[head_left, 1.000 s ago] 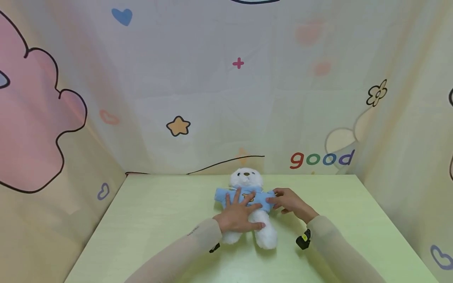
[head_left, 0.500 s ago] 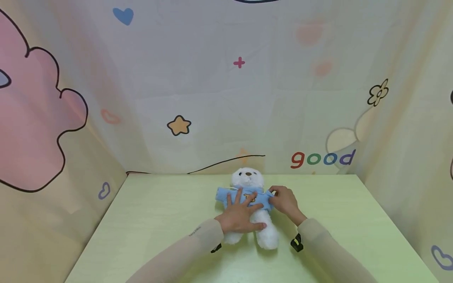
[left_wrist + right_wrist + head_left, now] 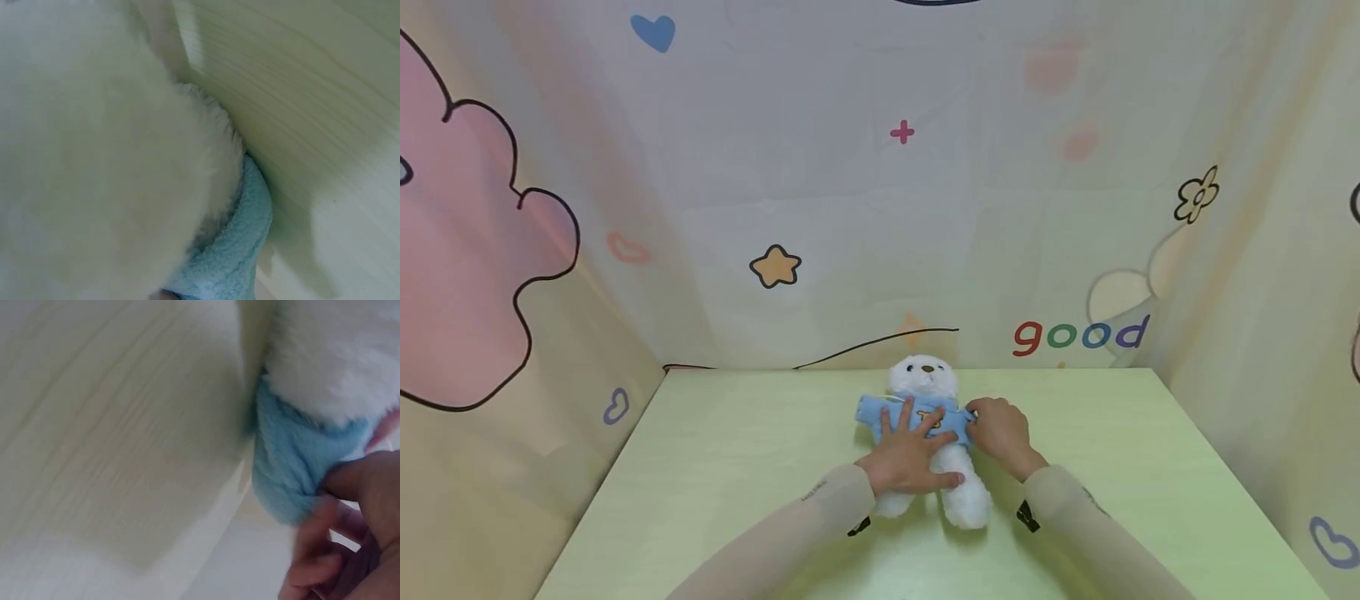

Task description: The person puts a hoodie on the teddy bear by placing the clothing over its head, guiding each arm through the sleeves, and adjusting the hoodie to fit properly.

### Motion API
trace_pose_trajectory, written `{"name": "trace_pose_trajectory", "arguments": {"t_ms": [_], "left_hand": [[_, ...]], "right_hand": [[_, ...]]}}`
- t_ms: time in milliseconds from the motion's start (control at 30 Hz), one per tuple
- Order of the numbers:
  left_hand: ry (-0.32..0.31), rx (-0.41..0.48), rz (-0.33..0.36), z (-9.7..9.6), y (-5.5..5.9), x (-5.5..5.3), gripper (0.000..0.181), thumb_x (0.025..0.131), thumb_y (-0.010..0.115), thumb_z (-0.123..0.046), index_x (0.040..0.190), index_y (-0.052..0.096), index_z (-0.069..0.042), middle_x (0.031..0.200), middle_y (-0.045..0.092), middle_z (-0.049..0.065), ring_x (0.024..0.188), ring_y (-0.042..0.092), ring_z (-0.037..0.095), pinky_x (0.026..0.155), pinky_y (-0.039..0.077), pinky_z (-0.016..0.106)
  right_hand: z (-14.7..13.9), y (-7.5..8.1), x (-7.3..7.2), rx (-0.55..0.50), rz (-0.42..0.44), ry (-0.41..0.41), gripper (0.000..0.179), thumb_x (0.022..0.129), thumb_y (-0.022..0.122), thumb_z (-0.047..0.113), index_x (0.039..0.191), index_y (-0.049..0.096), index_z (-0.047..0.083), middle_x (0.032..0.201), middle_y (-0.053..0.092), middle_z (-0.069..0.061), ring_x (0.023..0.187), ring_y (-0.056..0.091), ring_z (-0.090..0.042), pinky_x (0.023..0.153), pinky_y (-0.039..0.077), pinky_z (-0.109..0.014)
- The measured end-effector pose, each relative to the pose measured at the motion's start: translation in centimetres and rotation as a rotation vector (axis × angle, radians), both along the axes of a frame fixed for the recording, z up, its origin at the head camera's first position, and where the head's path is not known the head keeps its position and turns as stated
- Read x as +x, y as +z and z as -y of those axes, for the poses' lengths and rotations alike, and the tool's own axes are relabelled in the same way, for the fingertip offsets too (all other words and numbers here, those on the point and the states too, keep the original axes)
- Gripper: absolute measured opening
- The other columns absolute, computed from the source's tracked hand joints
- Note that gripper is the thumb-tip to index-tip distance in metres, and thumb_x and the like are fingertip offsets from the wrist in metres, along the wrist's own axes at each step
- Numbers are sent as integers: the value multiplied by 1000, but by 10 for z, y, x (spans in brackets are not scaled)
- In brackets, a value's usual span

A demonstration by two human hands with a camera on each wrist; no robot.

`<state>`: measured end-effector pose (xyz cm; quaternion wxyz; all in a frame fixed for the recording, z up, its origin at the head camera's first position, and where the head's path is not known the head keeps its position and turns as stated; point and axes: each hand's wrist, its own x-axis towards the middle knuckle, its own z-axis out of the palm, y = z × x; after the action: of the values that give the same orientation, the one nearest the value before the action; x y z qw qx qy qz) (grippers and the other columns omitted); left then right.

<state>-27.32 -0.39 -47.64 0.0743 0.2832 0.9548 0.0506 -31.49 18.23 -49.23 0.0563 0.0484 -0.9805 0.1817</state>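
Observation:
A white plush bear (image 3: 967, 496) in a blue sweater (image 3: 871, 409) lies on its back, head toward the far wall. My left hand (image 3: 904, 462) rests on its belly with fingers spread, covering part of the sweater's front and one leg. At the bear's side, my right hand (image 3: 1002, 432) pinches the sweater's sleeve between thumb and curled fingers. Close up in the right wrist view, the thumb presses into the bunched blue cloth (image 3: 290, 465). White fur (image 3: 94, 156) fills much of the left wrist view, the sweater's hem (image 3: 228, 259) below it.
The bear lies on a pale green tabletop (image 3: 722, 467), its head close to the back edge. Behind and beside the table hang curtains (image 3: 850, 192) printed with hearts, a star and the word "good".
My right hand has moved slightly inward, its fingers curling in to pinch the sleeve, which is now drawn in toward the body. The left hand has stayed on the bear.

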Motion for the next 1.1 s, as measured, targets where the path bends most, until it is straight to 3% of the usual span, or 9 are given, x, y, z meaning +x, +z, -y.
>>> {"name": "trace_pose_trajectory", "arguments": {"t_ms": [133, 200, 267, 400, 500, 600, 733, 933, 1100], "left_hand": [[2, 5, 0, -2, -1, 0, 71, 89, 41, -77, 151, 34, -42, 166, 11, -7, 151, -4, 44, 111, 10, 75], [8, 10, 5, -2, -1, 0, 71, 89, 40, -77, 151, 33, -43, 166, 11, -7, 151, -4, 44, 111, 10, 75], [12, 11, 11, -2, -2, 0, 71, 89, 40, -77, 151, 33, -43, 167, 10, -7, 151, -5, 44, 111, 9, 75], [20, 9, 10, 1, -2, 0, 71, 88, 39, -78, 150, 34, -42, 167, 10, -7, 151, -5, 44, 111, 9, 75], [19, 22, 5, 2, -2, -1, 72, 88, 39, -78, 150, 35, -42, 167, 10, -7, 151, -6, 45, 111, 8, 75], [17, 39, 9, 3, -2, 0, 72, 89, 39, -78, 151, 34, -41, 167, 10, -7, 151, -6, 45, 111, 8, 76], [18, 53, 17, 3, -1, 0, 73, 89, 38, -77, 152, 33, -40, 167, 9, -6, 151, -7, 45, 111, 8, 76], [20, 51, 2, 5, -2, -1, 73, 89, 38, -77, 152, 33, -40, 167, 9, -6, 151, -6, 46, 111, 8, 76], [21, 50, 7, 5, -5, -2, 73, 89, 37, -78, 152, 33, -41, 167, 8, -6, 151, -6, 45, 111, 8, 75]], "right_hand": [[6, -3, -2, 70, -46, 19, 12, 83, 61, 6, 77, 69, 14, 67, 65, -5, 54, 53, -22, 46, 36, -32], [3, -5, -3, 31, -33, 47, 10, 85, 62, 9, 81, 70, 12, 71, 67, -5, 56, 55, -21, 47, 38, -32], [-5, -6, -3, -82, 36, 79, 14, 88, 60, 13, 93, 73, 10, 78, 69, -7, 58, 57, -18, 49, 41, -30], [-24, -4, -3, -382, 237, 68, 30, 95, 53, 21, 115, 72, 7, 87, 70, -10, 68, 62, -17, 52, 46, -28], [-34, -3, -3, -481, 304, 81, 31, 95, 52, 15, 119, 70, 7, 99, 71, -13, 74, 66, -19, 52, 50, -29], [-39, -5, -4, -497, 299, 129, 32, 92, 56, 6, 122, 69, 6, 113, 71, -15, 74, 69, -19, 51, 49, -28], [-41, -8, -6, -520, 280, 143, 28, 93, 64, 7, 120, 70, 6, 116, 70, -17, 67, 71, -20, 48, 45, -26], [-34, -16, -6, -559, 244, 167, 27, 92, 66, 8, 118, 69, 0, 116, 70, -23, 68, 73, -22, 63, 58, -31], [-30, -26, -5, -618, 341, 111, 22, 97, 59, 11, 116, 66, 2, 103, 74, -14, 69, 72, -17, 52, 46, -27]]}}
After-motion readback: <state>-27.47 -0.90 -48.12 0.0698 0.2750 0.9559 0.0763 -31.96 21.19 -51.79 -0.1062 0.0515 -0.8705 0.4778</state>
